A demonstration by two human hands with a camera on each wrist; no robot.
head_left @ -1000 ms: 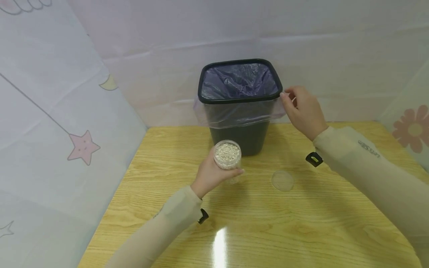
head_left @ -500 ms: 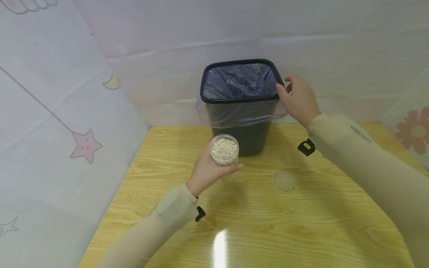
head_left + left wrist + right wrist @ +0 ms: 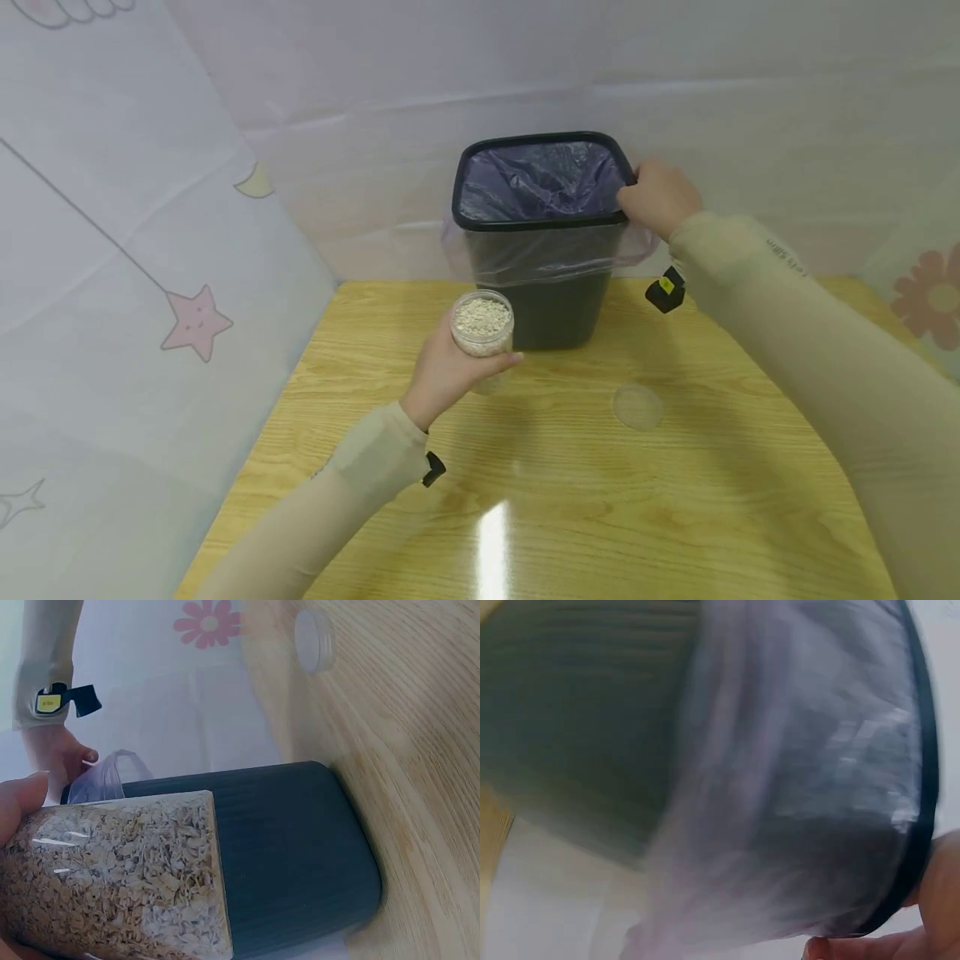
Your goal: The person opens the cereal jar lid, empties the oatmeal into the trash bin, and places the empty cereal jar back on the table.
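A black waste bin (image 3: 551, 312) lined with a clear plastic bag (image 3: 536, 179) stands at the back of the wooden table (image 3: 570, 500). My right hand (image 3: 658, 198) grips the bin's right rim (image 3: 926, 802), fingers curled over the edge. My left hand (image 3: 444, 373) holds an open clear jar of oat flakes (image 3: 482, 323) upright above the table, just in front of the bin's left side. In the left wrist view the jar (image 3: 120, 874) fills the lower left with the bin's dark wall (image 3: 292, 855) behind it.
The jar's clear round lid (image 3: 637, 406) lies flat on the table to the right of the jar, also in the left wrist view as the lid (image 3: 315, 641). Pale printed sheets (image 3: 150, 250) wall in the table on the left, back and right.
My right hand has moved from beside the bin's right corner onto its rim and closed over it. My left hand has carried the jar a little up and to the left.
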